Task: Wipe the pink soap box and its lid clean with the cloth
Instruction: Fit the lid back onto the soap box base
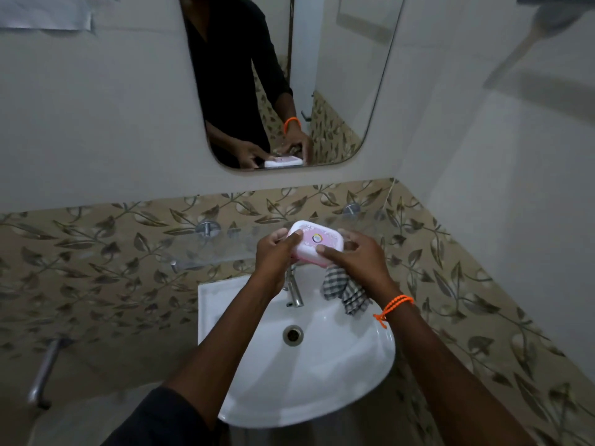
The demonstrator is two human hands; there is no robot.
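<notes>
The pink soap box (314,244), its lid on top, is held above the back of the white sink (322,375). My left hand (273,252) grips its left end, thumb on the lid. My right hand (357,255) grips the right end with the thumb on the lid's front edge. A grey checked cloth (344,292) hangs from under my right palm, over the sink's rear rim. The box's underside is hidden.
A chrome tap (294,289) stands at the sink's back, just below the box. A glass shelf (225,249) on chrome pegs runs along the leaf-patterned tiles. A mirror (338,75) hangs above. A metal pipe (43,371) is at the lower left.
</notes>
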